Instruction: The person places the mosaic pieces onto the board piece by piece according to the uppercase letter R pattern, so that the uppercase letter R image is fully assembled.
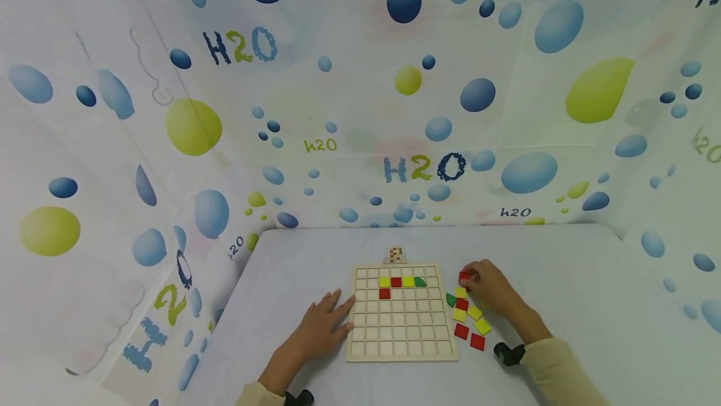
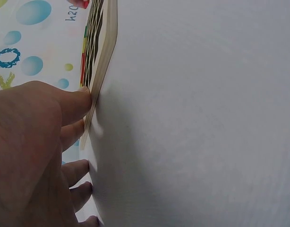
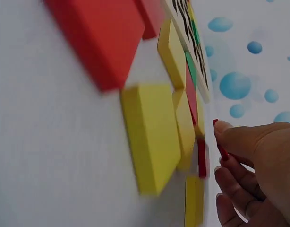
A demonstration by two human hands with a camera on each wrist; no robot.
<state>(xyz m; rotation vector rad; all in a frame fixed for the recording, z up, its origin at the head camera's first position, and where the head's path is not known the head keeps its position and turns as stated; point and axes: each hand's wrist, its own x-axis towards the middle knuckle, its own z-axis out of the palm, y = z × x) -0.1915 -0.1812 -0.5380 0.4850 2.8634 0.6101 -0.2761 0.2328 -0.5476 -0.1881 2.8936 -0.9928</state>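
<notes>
A wooden grid board [image 1: 417, 334] lies on the white cloth. One row near its far edge has a yellow tile [image 1: 384, 282], a red tile [image 1: 396, 282], another yellow tile [image 1: 408, 281] and a green curved-edge tile [image 1: 420, 281]; a second red tile [image 1: 385, 294] sits below the first yellow one. My left hand [image 1: 323, 324] rests at the board's left side, fingers spread, with thumb and index fingertips at the frame. Thumb and fingers of my right hand [image 1: 491, 285] pinch a red square tile [image 3: 221, 142] over the far end of the loose pile.
Right of the board several loose tiles lie scattered, among them a yellow tile [image 1: 482, 326], a red tile [image 1: 477, 341] and a green tile [image 1: 450, 299]. A small pattern card [image 1: 395, 254] lies just beyond the board. Behind the table hangs a printed curtain [image 1: 360, 99].
</notes>
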